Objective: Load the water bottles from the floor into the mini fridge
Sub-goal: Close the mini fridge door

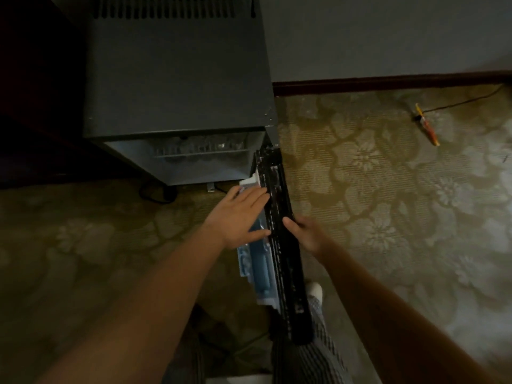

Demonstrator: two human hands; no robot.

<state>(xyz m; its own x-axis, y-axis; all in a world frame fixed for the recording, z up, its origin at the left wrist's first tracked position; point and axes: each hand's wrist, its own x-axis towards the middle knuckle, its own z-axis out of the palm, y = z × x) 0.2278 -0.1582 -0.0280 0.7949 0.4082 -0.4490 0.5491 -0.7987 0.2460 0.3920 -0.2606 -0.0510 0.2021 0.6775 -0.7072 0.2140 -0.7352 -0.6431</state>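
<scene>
A dark grey mini fridge [177, 79] stands against the wall, seen from above. Its black door [288, 259] is swung wide open toward me, edge-on. A wire shelf [199, 153] with faint clear shapes shows inside the cabinet. Water bottles [260, 261] with pale blue labels stand in the door's inner rack. My left hand [238, 217] lies flat with fingers spread over the top of that rack. My right hand [307, 234] grips the door's upper edge from the outer side, thumb on top.
Patterned beige carpet [388, 189] covers the floor. A dark skirting board [388, 83] runs along the wall at right. An orange-yellow plug with a cord [426, 126] lies at the far right. A black cable [158, 194] loops under the fridge. My checked trousers [318, 356] are below.
</scene>
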